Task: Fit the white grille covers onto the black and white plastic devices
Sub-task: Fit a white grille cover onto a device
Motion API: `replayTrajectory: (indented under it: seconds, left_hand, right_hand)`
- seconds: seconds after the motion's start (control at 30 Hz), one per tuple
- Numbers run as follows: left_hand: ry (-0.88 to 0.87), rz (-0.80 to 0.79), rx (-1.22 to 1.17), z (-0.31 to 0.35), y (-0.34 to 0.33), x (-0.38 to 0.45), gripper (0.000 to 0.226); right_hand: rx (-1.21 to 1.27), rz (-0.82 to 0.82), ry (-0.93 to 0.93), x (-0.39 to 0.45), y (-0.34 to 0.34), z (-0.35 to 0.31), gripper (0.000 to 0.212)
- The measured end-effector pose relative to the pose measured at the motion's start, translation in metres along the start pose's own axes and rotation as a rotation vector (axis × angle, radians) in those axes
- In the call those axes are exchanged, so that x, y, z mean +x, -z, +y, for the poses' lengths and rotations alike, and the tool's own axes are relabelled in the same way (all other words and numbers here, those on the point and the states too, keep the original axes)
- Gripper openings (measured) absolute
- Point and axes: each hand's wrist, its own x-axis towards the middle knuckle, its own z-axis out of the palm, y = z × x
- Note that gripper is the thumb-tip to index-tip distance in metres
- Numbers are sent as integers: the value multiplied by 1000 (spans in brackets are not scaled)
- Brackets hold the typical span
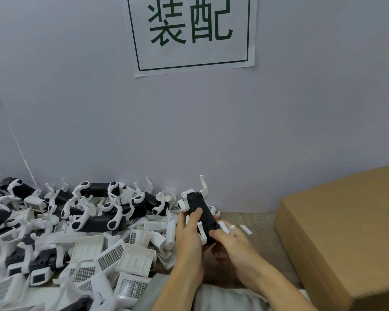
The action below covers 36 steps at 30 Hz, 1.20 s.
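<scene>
Both hands close around one black and white device (200, 215), raised just above the table (256, 223). The left hand (189, 239) wraps its near-left side, thumb laid on the black face; the right hand (231, 245) pinches the near end, thumb on top. The device's long axis runs away from the person, tilting up toward the wall, its white clips splayed at both ends. No grille cover can be seen on it. The loose white grille covers (112, 257) lie in the pile to the left, nearer the left hand, so that hand would likely do the fetching. Both forearms angle inward from below.
</scene>
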Motion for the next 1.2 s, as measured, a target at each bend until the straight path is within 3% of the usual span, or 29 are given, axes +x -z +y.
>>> replayTrajectory:
  seconds: [0.27,0.37,0.53,0.6,0.7,0.8,0.9,0.97,1.1,1.2]
  left_hand:
    - [6,-10,12,1,0,0,14]
    - [9,-15,-33,2,0,1,16]
    - [68,30,-262,24,5,4,27]
    - [35,75,-378,38,9,8,22]
    - [-71,114,-467,60,18,13,30]
    - [-123,183,-540,78,26,17,32]
    - [-102,138,-654,90,31,17,29]
    - [-70,87,-684,91,33,16,26]
    - [-68,56,-637,89,32,16,21]
    - [-74,76,-527,88,32,19,9]
  right_hand:
    - [-75,15,7,-3,0,-3,12]
    - [29,-32,-6,-5,0,-3,12]
    - [266,-172,18,-7,7,-4,56]
    - [145,-55,18,-6,8,-4,47]
    - [-320,151,6,2,1,0,30]
    - [-587,165,13,15,-12,-3,18]
    - [-793,170,23,32,-35,-14,36]
    - [-856,162,-5,42,-54,-14,43]
    - [-950,132,-104,58,-85,-6,26]
    - [-722,189,-142,61,-88,-5,22]
